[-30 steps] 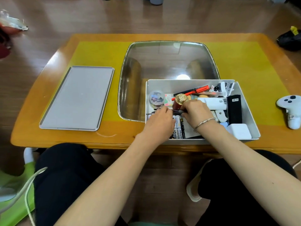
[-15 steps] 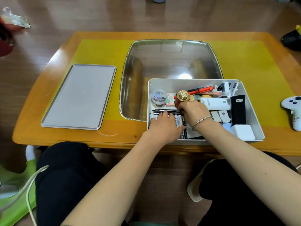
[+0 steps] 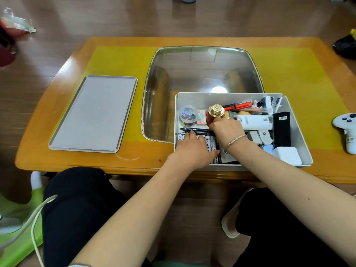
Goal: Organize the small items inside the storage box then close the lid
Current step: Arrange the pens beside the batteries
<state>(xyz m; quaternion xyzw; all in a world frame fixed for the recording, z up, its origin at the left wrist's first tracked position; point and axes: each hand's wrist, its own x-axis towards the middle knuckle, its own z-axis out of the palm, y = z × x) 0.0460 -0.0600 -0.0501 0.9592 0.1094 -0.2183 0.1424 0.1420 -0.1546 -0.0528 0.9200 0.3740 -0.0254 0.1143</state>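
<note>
The white storage box (image 3: 297, 132) stands on the table's front right, full of small items. Its grey lid (image 3: 94, 113) lies flat on the table to the left. My left hand (image 3: 192, 149) lies flat, fingers straight, on a row of batteries (image 3: 212, 144) in the box's front left corner. My right hand (image 3: 227, 131) grips a red bottle with a gold cap (image 3: 214, 112), held upright near the box's middle. Black pens (image 3: 192, 130) lie just beyond my left fingertips. A round clear jar of clips (image 3: 187, 114) sits at the back left of the box.
Inside the box also lie a white tube (image 3: 254, 121), a black case (image 3: 281, 128), a white charger (image 3: 287, 156) and a red pen (image 3: 238, 106). A glass panel (image 3: 202, 74) fills the table's middle. A white game controller (image 3: 346, 130) lies at the right edge.
My left hand slid from the pens toward me and flattened on the batteries. My right hand shifted onto the red bottle and now holds it upright.
</note>
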